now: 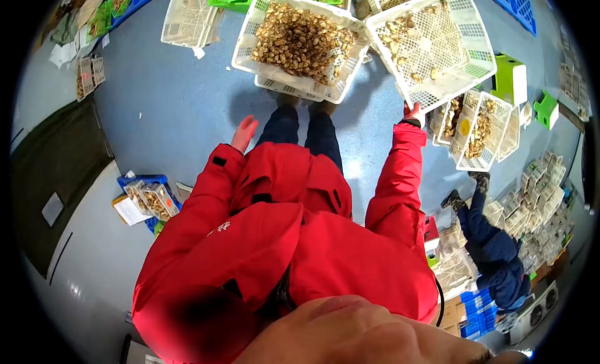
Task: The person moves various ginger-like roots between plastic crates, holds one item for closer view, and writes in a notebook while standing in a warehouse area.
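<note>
"Grip condition?"
"Right hand (415,113) clamped on near corner of perforated white basket (480,76); left hand (245,134) empty, open."
"Clearance?"
"Blue floor (181,107) left of grip; brown-filled basket (289,78) beyond, leftward; stacked baskets (502,121) obstruct right."

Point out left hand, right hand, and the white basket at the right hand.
Left hand (244,134): head view, middle of the hand.
Right hand (415,114): head view, middle of the hand.
White basket (435,50): head view, bare mesh floor.

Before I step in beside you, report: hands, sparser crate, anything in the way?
Left hand open, empty. Right hand at near corner of sparser crate, grip unclear. Fuller crate close on its left.
</note>
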The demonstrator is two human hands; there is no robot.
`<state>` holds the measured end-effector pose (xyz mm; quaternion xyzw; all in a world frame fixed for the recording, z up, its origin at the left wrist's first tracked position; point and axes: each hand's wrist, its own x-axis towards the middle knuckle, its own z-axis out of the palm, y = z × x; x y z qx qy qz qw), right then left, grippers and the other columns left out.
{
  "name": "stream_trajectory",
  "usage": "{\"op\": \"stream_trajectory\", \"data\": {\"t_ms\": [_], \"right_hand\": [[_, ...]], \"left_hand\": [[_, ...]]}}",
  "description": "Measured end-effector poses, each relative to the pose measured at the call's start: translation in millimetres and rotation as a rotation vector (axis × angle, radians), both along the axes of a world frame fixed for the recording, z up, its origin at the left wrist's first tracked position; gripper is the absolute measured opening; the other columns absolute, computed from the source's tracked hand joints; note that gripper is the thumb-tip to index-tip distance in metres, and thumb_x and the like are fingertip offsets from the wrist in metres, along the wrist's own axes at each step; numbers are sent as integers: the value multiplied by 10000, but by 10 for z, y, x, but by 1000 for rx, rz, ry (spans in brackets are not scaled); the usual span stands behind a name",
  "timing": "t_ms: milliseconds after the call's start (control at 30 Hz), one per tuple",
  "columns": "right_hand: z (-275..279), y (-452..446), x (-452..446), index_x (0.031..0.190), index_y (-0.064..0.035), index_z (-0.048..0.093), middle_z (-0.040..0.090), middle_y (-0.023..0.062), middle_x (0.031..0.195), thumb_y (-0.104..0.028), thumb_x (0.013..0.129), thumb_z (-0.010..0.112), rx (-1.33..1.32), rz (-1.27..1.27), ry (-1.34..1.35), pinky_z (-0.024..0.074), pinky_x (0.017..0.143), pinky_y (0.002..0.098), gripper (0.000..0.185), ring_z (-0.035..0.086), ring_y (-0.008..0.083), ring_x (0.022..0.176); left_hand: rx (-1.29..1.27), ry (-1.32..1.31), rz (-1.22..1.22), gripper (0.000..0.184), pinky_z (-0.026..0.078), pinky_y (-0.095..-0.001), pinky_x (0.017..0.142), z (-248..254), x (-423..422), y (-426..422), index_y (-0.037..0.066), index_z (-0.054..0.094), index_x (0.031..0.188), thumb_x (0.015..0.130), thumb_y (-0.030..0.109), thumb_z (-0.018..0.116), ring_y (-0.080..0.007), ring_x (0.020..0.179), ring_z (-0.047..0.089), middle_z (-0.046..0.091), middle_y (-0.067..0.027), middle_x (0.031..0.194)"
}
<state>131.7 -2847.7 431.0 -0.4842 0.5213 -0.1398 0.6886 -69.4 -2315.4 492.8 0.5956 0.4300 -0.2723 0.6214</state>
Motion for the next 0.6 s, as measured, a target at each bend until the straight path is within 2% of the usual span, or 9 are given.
{"op": "stream_trajectory", "data": {"t_ms": [67,100,133,233,333,467,500,533,600], "right_hand": [[-185,80,-47,1043,-15,444,540,139,950,-124,788,580,73,63,-149,540,587,375,309,579,272,777],[-234,74,-84,1077,-28,439,551,124,963,-134,792,587,177,-37,-100,530,623,384,338,571,264,825],[-400,-35,-136,1114,-41,438,559,104,985,-175,806,590,318,67,-175,520,633,368,369,570,246,829],[-395,-44,-234,1148,-48,447,565,77,1035,-364,802,598,281,221,-159,501,739,346,492,564,210,846],[-118,62,-240,1180,-96,436,569,60,1043,-429,807,567,406,247,-245,493,751,322,517,563,197,860],[197,455,-410,1128,-58,448,552,111,1062,-528,721,619,272,128,-162,488,778,338,645,558,245,891],[138,463,-514,1108,-37,462,570,151,968,-508,768,578,419,122,-80,501,738,332,592,569,255,844],[51,520,-632,1052,-16,476,572,189,936,-534,779,543,425,169,-34,502,709,328,589,577,268,806],[-61,763,-822,1032,-18,469,589,199,872,-548,808,481,466,329,-3,491,609,323,576,582,277,701]], "left_hand": [[-57,51,18,553,380,-297,848,72,26,-92,73,433,1243,813,391,575,-144,1078,440,480,-47,1204],[-83,13,56,500,402,-263,795,23,-44,-113,84,476,1202,813,381,580,-122,1001,484,529,-33,1125],[-120,37,60,479,406,-250,770,-34,-86,-113,86,488,1188,815,372,580,-112,964,496,542,-23,1094],[-183,82,102,392,412,-206,673,42,4,-230,87,532,1123,823,336,577,-69,807,523,586,16,958],[-184,71,98,394,414,-211,678,76,51,-247,77,528,1126,826,329,572,-77,819,523,584,5,969],[-142,21,84,414,412,-205,692,75,83,-233,59,512,1146,831,323,566,-69,831,516,579,0,980],[-103,7,50,429,412,-208,722,126,122,-229,55,499,1162,832,320,566,-79,867,517,572,-11,1008],[-65,-6,15,444,412,-210,751,158,140,-234,51,487,1178,832,317,566,-90,904,518,565,-22,1035],[16,-118,-25,500,373,-212,839,51,105,-237,42,433,1228,837,329,554,-118,1026,476,518,-49,1130]]}}
